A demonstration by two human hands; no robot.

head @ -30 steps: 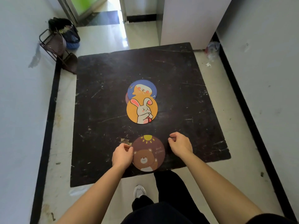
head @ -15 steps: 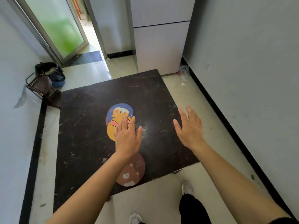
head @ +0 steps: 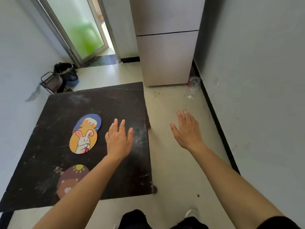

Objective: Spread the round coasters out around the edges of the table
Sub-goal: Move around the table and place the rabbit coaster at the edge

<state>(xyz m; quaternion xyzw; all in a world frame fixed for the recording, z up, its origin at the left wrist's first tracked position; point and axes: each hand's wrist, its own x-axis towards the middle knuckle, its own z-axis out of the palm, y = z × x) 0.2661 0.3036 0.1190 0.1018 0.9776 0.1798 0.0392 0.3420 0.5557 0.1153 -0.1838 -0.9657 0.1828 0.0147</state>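
Observation:
A dark square table (head: 49, 162) holds three round coasters. An orange rabbit coaster (head: 83, 141) lies near the middle and overlaps a blue coaster (head: 90, 122) behind it. A brown bear coaster (head: 71, 178) with a sun rests by the near edge, partly hidden under my left forearm. My left hand (head: 119, 140) hovers open and empty over the table, just right of the rabbit coaster. My right hand (head: 187, 131) is open and empty over the floor, past the table's right edge.
A tall white fridge (head: 166, 47) stands behind the table's far right corner. A wire rack (head: 52, 82) and dark bags (head: 67, 73) sit by the left wall. A glass door (head: 79, 28) is at the back. Litter (head: 193, 86) lies near the right wall.
My hands let go of the bear coaster at the near edge and lifted open. The view has swung right, and both hands now sit further right than the coasters.

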